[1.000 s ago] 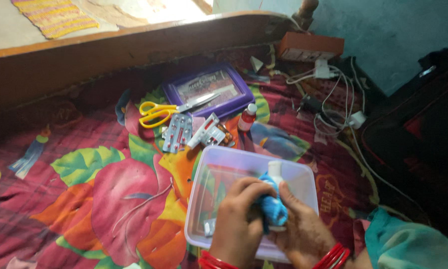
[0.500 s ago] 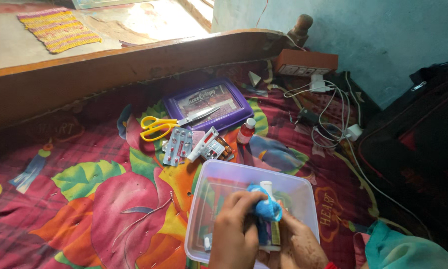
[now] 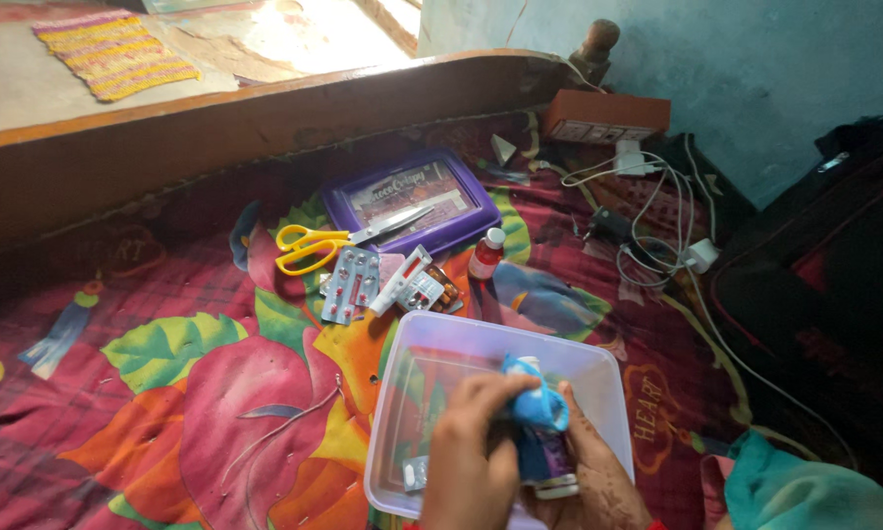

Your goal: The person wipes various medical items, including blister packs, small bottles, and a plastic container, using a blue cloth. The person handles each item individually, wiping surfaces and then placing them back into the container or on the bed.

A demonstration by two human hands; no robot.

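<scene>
The small bottle with a white cap and dark body (image 3: 544, 447) is upright in my grip, held over the clear rectangular plastic container (image 3: 412, 344) that sits on the bedspread in front of me. A bright blue cloth (image 3: 537, 404) is wrapped round the bottle's upper half, with the white cap just showing above it. My left hand (image 3: 471, 456) has its fingers curled shut over the cloth and the bottle's side, pressing the cloth against it. My right hand (image 3: 593, 481) is cupped under and behind the bottle, fingers closed round its lower part; the base shows just above my palm.

Inside the container, low on its left side, lies a small silver foil pack (image 3: 415, 473). Just beyond the container's far rim are a few blister strips of tablets (image 3: 351, 285) and a white and red tube-like pack (image 3: 412, 285), lying close together. A small red bottle with a white cap (image 3: 485, 255) stands beside them to the right. Further off, yellow-handled scissors (image 3: 309, 247) lie with their blades resting on a purple rectangular lid (image 3: 407, 196).

All of this lies on a red floral bedspread (image 3: 166, 393). At the far right, white cables and chargers (image 3: 657, 216) are tangled near an orange-brown socket board (image 3: 606, 118), against the wooden bed frame (image 3: 215, 128)
</scene>
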